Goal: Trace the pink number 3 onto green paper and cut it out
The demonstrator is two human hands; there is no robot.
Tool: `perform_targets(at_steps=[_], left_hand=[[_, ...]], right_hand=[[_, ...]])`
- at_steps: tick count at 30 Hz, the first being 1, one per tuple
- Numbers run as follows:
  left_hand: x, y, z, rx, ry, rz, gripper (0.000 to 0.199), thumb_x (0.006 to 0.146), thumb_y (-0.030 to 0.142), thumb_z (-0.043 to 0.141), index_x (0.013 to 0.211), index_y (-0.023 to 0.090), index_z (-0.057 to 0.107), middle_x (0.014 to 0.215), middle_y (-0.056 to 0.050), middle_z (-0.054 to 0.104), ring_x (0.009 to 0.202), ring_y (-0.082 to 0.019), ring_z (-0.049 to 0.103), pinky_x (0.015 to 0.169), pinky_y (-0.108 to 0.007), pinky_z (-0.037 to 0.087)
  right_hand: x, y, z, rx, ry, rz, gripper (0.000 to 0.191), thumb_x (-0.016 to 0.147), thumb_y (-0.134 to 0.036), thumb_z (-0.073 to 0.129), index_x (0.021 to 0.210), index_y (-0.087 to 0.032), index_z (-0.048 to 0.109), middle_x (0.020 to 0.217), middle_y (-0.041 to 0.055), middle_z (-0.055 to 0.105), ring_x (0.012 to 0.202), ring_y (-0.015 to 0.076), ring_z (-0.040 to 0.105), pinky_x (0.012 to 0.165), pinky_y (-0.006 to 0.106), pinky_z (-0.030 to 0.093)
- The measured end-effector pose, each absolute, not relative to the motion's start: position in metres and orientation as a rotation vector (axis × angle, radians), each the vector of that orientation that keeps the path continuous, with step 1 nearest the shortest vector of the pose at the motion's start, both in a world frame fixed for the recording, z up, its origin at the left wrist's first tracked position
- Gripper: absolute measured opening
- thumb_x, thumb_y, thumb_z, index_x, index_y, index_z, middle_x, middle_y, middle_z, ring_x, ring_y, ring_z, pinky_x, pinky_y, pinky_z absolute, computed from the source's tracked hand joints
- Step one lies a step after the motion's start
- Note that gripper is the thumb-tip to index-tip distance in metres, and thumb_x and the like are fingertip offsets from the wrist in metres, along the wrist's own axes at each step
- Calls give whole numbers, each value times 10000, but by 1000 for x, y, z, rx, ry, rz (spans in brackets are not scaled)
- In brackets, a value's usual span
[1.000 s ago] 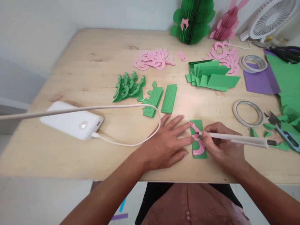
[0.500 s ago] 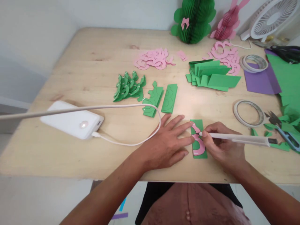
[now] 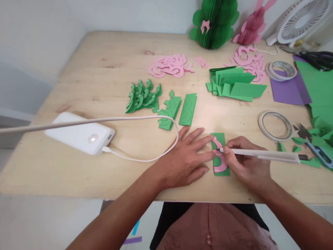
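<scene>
Near the table's front edge lies a green paper piece (image 3: 218,138) with a curvy pink paper cutout (image 3: 221,164) on top of it. My left hand (image 3: 186,156) is spread flat beside them, and two of its fingertips press on the cutout's left edge. In my right hand (image 3: 246,163) is a white pen (image 3: 262,153), pinched close to its tip. That tip touches the inner notch of the pink cutout. Beyond my left hand lie two green paper pieces, a flat one with drawn outlines (image 3: 188,109) and a partly cut one (image 3: 170,113).
A white power bank (image 3: 78,133) with a cable stands left. Green cutouts (image 3: 143,95), pink cutouts (image 3: 171,65) and folded green papers (image 3: 236,83) lie behind. Tape (image 3: 276,125), scissors (image 3: 316,147) and scraps are right; a honeycomb paper figure (image 3: 215,24) and fan (image 3: 301,21) stand at the back.
The pen tip has shifted slightly left along the pink cutout's notch, and my right hand has moved with it. My left hand stays in place.
</scene>
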State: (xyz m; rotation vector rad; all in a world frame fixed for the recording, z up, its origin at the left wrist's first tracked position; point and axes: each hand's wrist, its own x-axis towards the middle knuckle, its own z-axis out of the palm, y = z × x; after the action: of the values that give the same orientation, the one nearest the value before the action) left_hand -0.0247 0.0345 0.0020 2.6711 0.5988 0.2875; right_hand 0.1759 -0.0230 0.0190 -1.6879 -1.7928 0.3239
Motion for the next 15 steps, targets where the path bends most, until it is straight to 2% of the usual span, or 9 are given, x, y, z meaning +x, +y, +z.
perform_targets(at_steps=[5,15], left_hand=[[-24,35,3,2667,596,272,345,920,359,518,1252,292,580,1523,-61,381,1421,-344,254,1134,-607,146],[-24,34,2,2668,595,283,347,914,350,528,1251,284,582,1522,-68,383,1418,-346,257,1131,-608,152]], right_hand=[[176,-22,20,-1737,-1698,365,157,842,-249,570,691,-210,553,498,-54,533,371,76,418,350,210,297],[176,-22,19,-1727,-1772,351,163,854,-251,565,698,-205,553,521,-46,552,400,81,452,380,209,328]])
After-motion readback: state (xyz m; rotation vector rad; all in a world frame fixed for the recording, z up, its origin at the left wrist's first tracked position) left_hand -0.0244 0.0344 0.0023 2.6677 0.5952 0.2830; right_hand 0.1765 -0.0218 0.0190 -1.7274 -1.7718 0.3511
